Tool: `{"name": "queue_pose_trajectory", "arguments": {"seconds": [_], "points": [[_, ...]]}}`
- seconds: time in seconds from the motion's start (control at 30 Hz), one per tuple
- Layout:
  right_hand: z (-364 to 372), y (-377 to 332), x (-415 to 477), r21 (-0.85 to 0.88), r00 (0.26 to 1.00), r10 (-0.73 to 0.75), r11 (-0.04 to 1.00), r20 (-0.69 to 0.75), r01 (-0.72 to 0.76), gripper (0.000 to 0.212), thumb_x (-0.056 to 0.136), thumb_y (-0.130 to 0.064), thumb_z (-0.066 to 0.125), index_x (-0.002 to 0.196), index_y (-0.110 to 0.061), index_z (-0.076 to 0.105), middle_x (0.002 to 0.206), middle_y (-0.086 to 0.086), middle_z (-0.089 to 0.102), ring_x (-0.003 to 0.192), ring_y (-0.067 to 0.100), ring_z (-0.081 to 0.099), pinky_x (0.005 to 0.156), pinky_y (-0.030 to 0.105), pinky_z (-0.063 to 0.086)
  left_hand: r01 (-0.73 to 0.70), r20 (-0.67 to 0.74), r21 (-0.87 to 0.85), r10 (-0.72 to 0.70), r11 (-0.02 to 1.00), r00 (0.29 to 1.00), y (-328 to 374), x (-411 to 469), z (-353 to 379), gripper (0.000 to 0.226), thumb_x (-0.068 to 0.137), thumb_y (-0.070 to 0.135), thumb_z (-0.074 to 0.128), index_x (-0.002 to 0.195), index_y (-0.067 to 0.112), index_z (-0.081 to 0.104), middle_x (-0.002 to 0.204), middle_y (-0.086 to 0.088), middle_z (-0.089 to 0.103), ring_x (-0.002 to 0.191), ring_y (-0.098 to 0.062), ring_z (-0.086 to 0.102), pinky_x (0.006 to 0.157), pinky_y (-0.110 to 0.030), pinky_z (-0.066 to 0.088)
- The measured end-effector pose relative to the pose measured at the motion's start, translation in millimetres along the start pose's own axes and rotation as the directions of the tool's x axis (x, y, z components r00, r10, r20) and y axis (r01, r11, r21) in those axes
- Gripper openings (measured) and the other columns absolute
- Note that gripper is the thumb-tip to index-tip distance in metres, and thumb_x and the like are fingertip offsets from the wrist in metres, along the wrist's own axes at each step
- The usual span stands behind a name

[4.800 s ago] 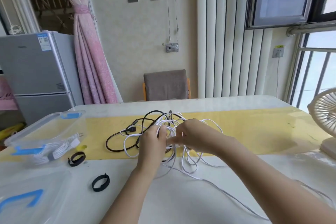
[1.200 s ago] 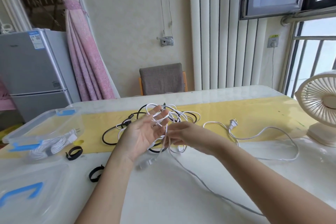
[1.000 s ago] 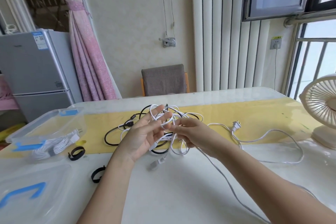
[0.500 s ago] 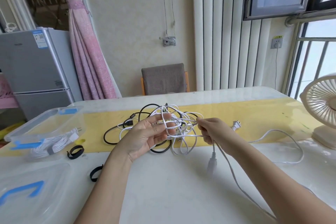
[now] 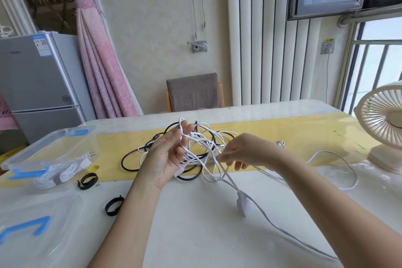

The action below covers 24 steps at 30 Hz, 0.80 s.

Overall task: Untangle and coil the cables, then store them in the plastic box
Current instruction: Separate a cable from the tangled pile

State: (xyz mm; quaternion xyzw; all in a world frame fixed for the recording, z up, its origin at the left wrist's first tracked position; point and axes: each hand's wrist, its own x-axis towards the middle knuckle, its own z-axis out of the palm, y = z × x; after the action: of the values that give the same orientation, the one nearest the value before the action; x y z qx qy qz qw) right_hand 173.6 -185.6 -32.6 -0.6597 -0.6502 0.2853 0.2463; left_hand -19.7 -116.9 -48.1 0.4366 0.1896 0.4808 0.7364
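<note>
A tangle of white cable hangs between my hands above the table, mixed with a black cable that lies on the yellow runner. My left hand is palm up with white loops draped over its fingers and held by them. My right hand pinches a white strand at the tangle's right side. A white connector dangles from that strand low over the table. The clear plastic box at the left holds one coiled white cable.
The box's lid with blue clips lies at the front left. Two black straps rest on the table near the box. A white fan stands at the right edge. A loose white cable trails right.
My right hand has moved back left to the tangle and pinches a strand there. The dangling connector has swung lower and nearer. My left hand still holds the loops.
</note>
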Motion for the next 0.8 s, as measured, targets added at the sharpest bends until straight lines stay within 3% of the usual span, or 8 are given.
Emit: {"name": "queue_pose_trajectory", "arguments": {"seconds": [0.13, 0.3, 0.4, 0.5, 0.63, 0.73, 0.77, 0.8], "points": [[4.0, 7.2, -7.4, 0.384, 0.955, -0.128, 0.923, 0.266, 0.016, 0.014, 0.089, -0.011, 0.061, 0.078, -0.013, 0.069, 0.082, 0.001, 0.068, 0.078, 0.012, 0.059, 0.078, 0.024, 0.047, 0.007, -0.004, 0.058, -0.007, 0.998, 1.0, -1.6, 1.5, -1.9, 0.022, 0.085, 0.012, 0.055, 0.101, 0.013, 0.07, 0.1, -0.002, 0.073, 0.055, 0.001, 0.06, 0.043, -0.007, 0.044], [-3.6, 12.0, -7.7, 0.797, 0.977, -0.137, 0.602, 0.164, -0.05, 0.02, 0.097, -0.011, 0.044, 0.08, -0.011, 0.055, 0.071, 0.005, 0.063, 0.065, 0.015, 0.058, 0.069, 0.025, 0.048, -0.001, -0.008, 0.417, 0.005, 0.909, 1.0, -10.0, 4.2, -6.8, 0.02, 0.093, 0.006, 0.053, 0.108, 0.012, 0.065, 0.092, 0.0, 0.074, 0.052, -0.005, 0.058, 0.045, -0.012, 0.042], [-15.9, 12.8, -8.6, 0.897, 0.994, -0.062, 0.438, 0.093, -0.057, 0.021, 0.098, -0.016, 0.039, 0.08, -0.013, 0.051, 0.05, -0.004, 0.043, 0.039, 0.007, 0.037, 0.044, 0.017, 0.035, 0.047, -0.058, 0.544, -0.019, 0.838, 0.998, -14.0, 6.5, -13.0, 0.017, 0.094, 0.011, 0.055, 0.103, 0.011, 0.069, 0.096, -0.004, 0.074, 0.04, -0.004, 0.039, 0.04, -0.012, 0.03], [-25.0, 18.5, -12.8, 0.768, 0.998, 0.057, 0.638, 0.023, -0.054, 0.025, 0.1, -0.019, 0.039, 0.087, -0.01, 0.058, 0.047, -0.006, 0.03, 0.036, 0.006, 0.018, 0.036, 0.017, 0.017, 0.143, -0.175, 0.703, -0.026, 0.697, 0.984, -10.3, 7.1, -20.3, 0.02, 0.097, 0.026, 0.054, 0.098, 0.015, 0.07, 0.091, -0.003, 0.075, 0.038, -0.006, 0.026, 0.039, -0.013, 0.024], [-28.7, 23.2, -18.3, 0.598, 0.995, 0.092, 0.797, 0.03, -0.092, 0.03, 0.101, -0.019, 0.04, 0.107, -0.003, 0.065, 0.05, -0.002, 0.034, 0.041, 0.009, 0.018, 0.039, 0.018, 0.018, 0.112, -0.19, 0.764, 0.056, 0.635, 0.98, -3.1, 9.2, -30.1, 0.024, 0.089, 0.034, 0.064, 0.092, 0.01, 0.07, 0.076, -0.001, 0.072, 0.046, -0.007, 0.042, 0.048, -0.015, 0.037], [-29.3, 19.0, -19.3, 0.576, 0.999, 0.034, 0.816, 0.021, -0.04, 0.03, 0.102, -0.022, 0.041, 0.106, -0.007, 0.066, 0.051, -0.002, 0.035, 0.042, 0.009, 0.017, 0.039, 0.018, 0.018, 0.079, -0.197, 0.795, 0.132, 0.602, 0.971, -0.8, 11.7, -35.3, 0.011, 0.087, 0.018, 0.068, 0.084, 0.007, 0.069, 0.077, -0.007, 0.069, 0.067, -0.013, 0.058, 0.066, -0.022, 0.047], [-29.8, 17.2, -18.7, 0.58, 1.0, 0.002, 0.814, -0.002, 0.0, 0.029, 0.101, -0.023, 0.041, 0.103, -0.009, 0.067, 0.052, -0.002, 0.034, 0.042, 0.009, 0.016, 0.04, 0.019, 0.017, 0.076, -0.187, 0.77, 0.11, 0.634, 0.976, -1.9, 12.3, -35.5, 0.003, 0.087, 0.007, 0.066, 0.084, 0.008, 0.067, 0.079, -0.008, 0.068, 0.071, -0.016, 0.06, 0.068, -0.022, 0.05], [-30.6, 15.0, -17.6, 0.591, 0.999, -0.038, 0.805, -0.036, 0.051, 0.029, 0.101, -0.023, 0.042, 0.101, -0.012, 0.068, 0.053, -0.002, 0.034, 0.043, 0.009, 0.016, 0.041, 0.019, 0.016, 0.069, -0.173, 0.736, 0.089, 0.673, 0.981, -2.5, 12.2, -34.1, 0.014, 0.086, -0.005, 0.062, 0.086, 0.009, 0.064, 0.08, -0.007, 0.066, 0.072, -0.016, 0.061, 0.066, -0.021, 0.052]]}}
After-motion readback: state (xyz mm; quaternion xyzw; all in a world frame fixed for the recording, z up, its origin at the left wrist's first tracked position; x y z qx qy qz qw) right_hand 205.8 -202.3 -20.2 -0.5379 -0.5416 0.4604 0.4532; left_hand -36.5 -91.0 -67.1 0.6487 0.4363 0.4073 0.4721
